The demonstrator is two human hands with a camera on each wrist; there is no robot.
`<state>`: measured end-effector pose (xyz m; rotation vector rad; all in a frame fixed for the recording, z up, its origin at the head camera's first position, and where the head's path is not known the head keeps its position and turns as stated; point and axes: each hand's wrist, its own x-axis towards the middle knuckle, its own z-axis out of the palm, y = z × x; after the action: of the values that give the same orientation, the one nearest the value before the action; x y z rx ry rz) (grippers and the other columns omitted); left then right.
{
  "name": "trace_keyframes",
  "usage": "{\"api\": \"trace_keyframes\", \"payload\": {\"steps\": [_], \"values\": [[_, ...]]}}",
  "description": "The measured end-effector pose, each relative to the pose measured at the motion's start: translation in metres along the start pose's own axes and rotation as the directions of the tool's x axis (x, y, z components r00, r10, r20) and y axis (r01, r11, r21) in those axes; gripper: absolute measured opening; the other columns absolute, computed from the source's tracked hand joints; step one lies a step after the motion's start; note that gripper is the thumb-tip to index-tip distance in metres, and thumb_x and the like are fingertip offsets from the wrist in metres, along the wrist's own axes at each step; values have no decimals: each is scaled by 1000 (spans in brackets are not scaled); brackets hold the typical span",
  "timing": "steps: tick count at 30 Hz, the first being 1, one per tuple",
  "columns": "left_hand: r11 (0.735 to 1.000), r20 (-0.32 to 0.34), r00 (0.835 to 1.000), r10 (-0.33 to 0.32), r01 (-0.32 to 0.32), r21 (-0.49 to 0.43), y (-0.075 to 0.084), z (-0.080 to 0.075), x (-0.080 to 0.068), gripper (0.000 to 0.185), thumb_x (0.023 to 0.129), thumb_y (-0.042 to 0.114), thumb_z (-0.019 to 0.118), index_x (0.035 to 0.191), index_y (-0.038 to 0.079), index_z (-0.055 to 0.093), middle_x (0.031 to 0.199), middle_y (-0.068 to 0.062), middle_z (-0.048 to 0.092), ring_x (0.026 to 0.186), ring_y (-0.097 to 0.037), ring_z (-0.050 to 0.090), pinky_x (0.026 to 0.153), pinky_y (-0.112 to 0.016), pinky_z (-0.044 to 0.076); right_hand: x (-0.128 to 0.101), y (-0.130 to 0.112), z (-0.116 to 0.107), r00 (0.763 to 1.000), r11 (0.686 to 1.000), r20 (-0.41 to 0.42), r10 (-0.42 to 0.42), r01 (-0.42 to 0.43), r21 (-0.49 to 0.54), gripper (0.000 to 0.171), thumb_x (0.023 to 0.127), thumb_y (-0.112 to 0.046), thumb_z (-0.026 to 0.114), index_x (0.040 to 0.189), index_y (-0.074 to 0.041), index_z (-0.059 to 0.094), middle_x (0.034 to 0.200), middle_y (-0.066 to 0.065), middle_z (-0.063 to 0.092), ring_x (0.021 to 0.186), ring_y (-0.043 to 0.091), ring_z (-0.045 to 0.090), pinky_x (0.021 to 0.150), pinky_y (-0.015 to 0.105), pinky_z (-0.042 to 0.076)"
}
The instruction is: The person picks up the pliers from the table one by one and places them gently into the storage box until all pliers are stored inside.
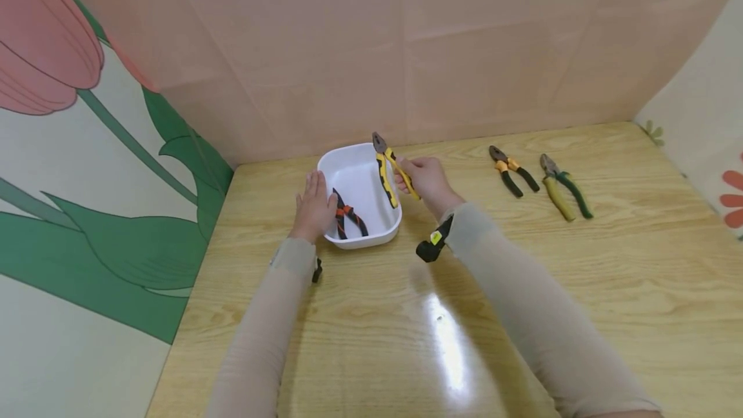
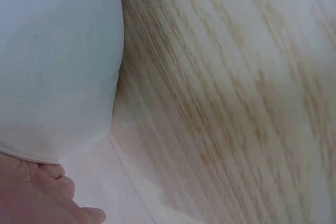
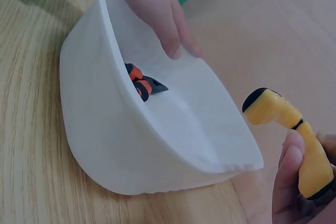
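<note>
Table: I look down on a pale wood-grain top with a bright glare patch on the near part, between my two sleeved forearms.
Wrist cameras: a small black unit hangs under each wrist, on the near side of the white tub.
Left hand: it lies flat against the left wall of the white tub, fingers straight and together, their tips hooked just over the rim. It grips nothing. In the left wrist view I see only the fingertips against the tub's outer wall.
White tub: a white rectangular plastic tub with rounded corners stands on the table, between my hands.
Black and orange pliers: they lie inside the tub, in its near left part, just beside my left hand, handles spread towards me. The right wrist view shows their orange collar and dark nose on the tub floor.
Right hand: it sits just right of the tub, with fingers and thumb curled round one handle of the yellow pliers.
Yellow pliers: they hang over the tub's right side, grey nose pointing away from me past the far rim, handles spread. I cannot tell whether they touch the tub.
Orange-collared pliers: on the table well right of the tub.
Green and yellow pliers: just right of those, farthest from the tub.
Backdrop: a pink panelled wall beyond the tub; a tulip print to its left.
</note>
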<state>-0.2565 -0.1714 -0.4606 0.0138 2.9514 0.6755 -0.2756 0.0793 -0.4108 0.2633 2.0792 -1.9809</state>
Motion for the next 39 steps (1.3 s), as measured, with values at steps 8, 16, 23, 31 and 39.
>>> {"api": "trace_keyframes", "payload": {"steps": [8, 16, 23, 31, 39], "values": [[1000, 7, 1000, -10, 11, -16, 1, 0, -1, 70, 109, 36, 34, 162, 6, -1, 170, -9, -6, 156, -25, -9, 124, -58, 1, -3, 0, 7, 1000, 1000, 13, -7, 7, 3, 42, 107, -31, 52, 117, 8, 67, 90, 10, 66, 72, 12, 63, 70, 24, 59], [999, 10, 1000, -28, 28, -24, 2, 0, 0, 70, 110, 37, 34, 163, 7, -1, 170, -7, -7, 156, -23, -10, 124, -57, 0, -4, 1, 18, 999, 1000, 42, -6, 6, -17, 44, 107, -32, 53, 119, 9, 67, 90, 9, 65, 69, 10, 60, 62, 19, 56], [999, 12, 1000, -28, 28, -25, 1, 1, 1, 70, 110, 37, 34, 163, 8, -1, 170, -7, -8, 156, -24, -9, 124, -57, 0, -7, 2, 29, 998, 998, 60, -25, 29, -61, 46, 107, -33, 53, 116, 10, 67, 88, 8, 65, 66, 11, 59, 61, 19, 55], [1000, -8, 1000, -13, 13, -7, 0, 2, 3, 70, 109, 36, 35, 163, 5, 2, 171, -11, -3, 156, -26, -7, 123, -60, 3, -8, 6, 37, 996, 995, 86, -31, 39, -96, 47, 107, -34, 52, 116, 9, 68, 87, 8, 65, 68, 12, 60, 63, 21, 56], [1000, -5, 1000, -10, 10, -1, -1, 1, 3, 70, 109, 36, 35, 163, 5, 2, 171, -11, -3, 156, -26, -6, 123, -61, 4, -10, 13, 46, 990, 984, 97, -107, 119, -130, 48, 107, -32, 52, 109, 13, 68, 81, 7, 65, 64, 11, 59, 60, 21, 54]]}}
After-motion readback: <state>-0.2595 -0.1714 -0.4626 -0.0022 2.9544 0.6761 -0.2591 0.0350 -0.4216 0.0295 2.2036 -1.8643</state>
